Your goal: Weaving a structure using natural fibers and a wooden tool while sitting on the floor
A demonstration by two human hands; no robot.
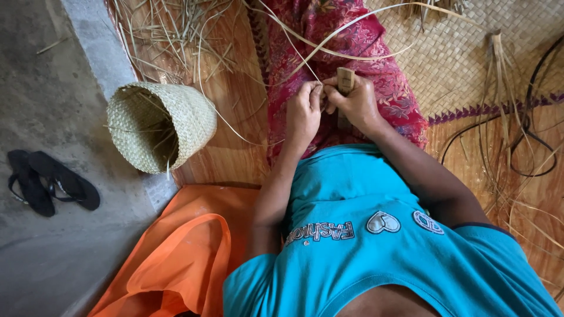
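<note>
A small wooden tool [345, 80], pale brown and block-shaped, stands upright, its top end rising above the grip of the right hand. A thin pale straw strip [305, 58] is pinched just left of the grip and runs up from it, curving away over the red patterned cloth

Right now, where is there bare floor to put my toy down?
The grey concrete beyond the woven basket and above the black sandals is bare. Wood floor between basket and red cloth has a little room. Around both hands and on the mat, straw strips crowd everything.
</note>
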